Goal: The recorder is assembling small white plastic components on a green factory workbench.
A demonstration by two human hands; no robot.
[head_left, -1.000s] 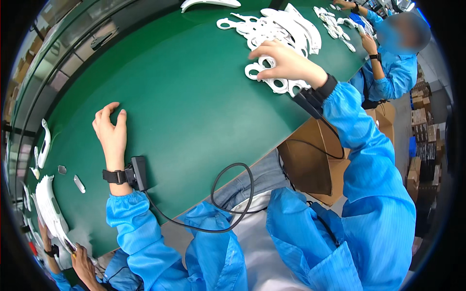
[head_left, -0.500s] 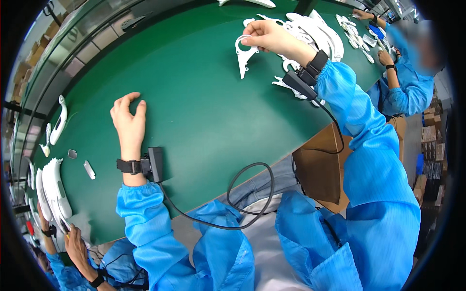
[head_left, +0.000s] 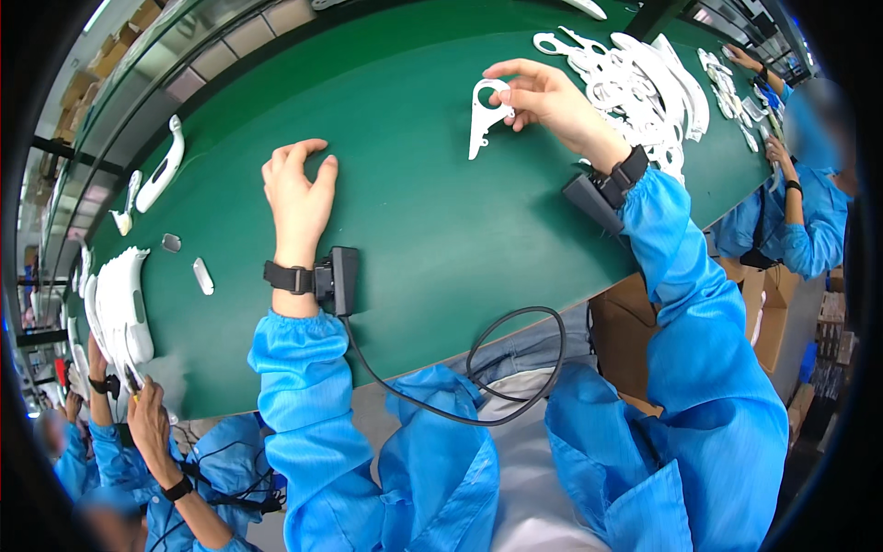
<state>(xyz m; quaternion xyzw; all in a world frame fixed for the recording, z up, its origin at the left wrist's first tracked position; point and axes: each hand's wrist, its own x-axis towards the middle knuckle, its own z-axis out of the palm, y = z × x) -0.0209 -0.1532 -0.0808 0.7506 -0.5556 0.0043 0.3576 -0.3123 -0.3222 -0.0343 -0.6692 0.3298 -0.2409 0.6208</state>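
Between the thumb and fingers of my right hand is a white plastic part with a round ring at its top and a tapering arm below. It is held by the ring, above the green table. My left hand hovers over the table at the left, fingers curved and apart, with nothing in it. To the right of my right hand lies a heap of white plastic parts, some with rings and some long and curved. My right forearm hides part of that heap.
At the left are curved white parts, a stack of white shells and a small pale oblong piece. Co-workers' hands are at the lower left and others at the far right. A black cable loops before me.
My right hand has drawn the ringed white part away from the heap, toward the middle of the table. The view has shifted, and my left hand stays open.
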